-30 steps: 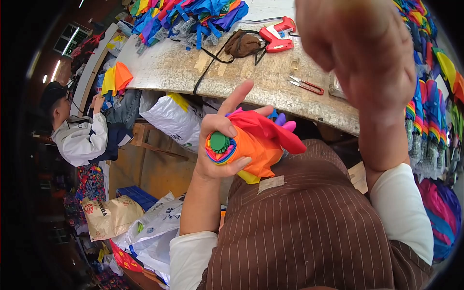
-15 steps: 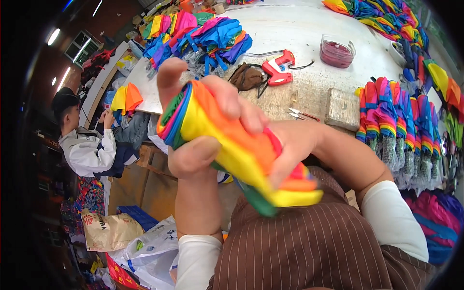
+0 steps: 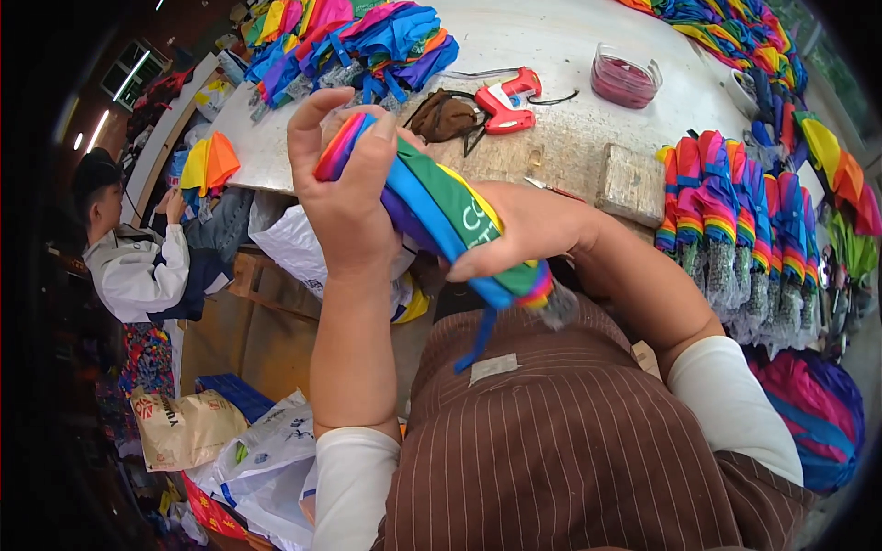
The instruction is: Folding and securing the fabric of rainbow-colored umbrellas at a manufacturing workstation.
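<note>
Workshop interior. A long, worn surface (image 3: 551, 41), pale with scuffed wood along its near edge, carries a heap of rainbow cloth (image 3: 386, 46), a red-and-white glue gun (image 3: 507, 103), a brown pouch (image 3: 444, 117) and a wooden block (image 3: 628, 186). At the left, a co-worker (image 3: 138, 271) is seated beside yellow and orange cloth (image 3: 209, 165).

The rolled rainbow umbrella (image 3: 427, 193) is held in the air, tilted, between the surface and the striped apron (image 3: 551, 441). The left hand (image 3: 344, 197) grasps its upper end, thumb laid along the cloth; the right hand (image 3: 519, 225) is wrapped round its lower part. A blue strap (image 3: 480, 342) hangs loose near the lower end, where clear wrap (image 3: 558, 308) shows (blurred; what it covers cannot be told).

Handling, in judgement: light, with thin, soft, rather slippery cloth over a stiffer core. Layers would likely slide under a loose hold. Soundest grip: a full wrap round the middle, clear of the strap, without crushing.

Containers: a clear tub (image 3: 627, 78) holds dark red matter, liquid or solid not determined. A white bowl (image 3: 740, 95) stands to its right, contents unclear. A white sack (image 3: 289, 241), a brown paper bag (image 3: 184, 427) and a white plastic bag (image 3: 266, 468) lie at the left; contents not established.
</note>
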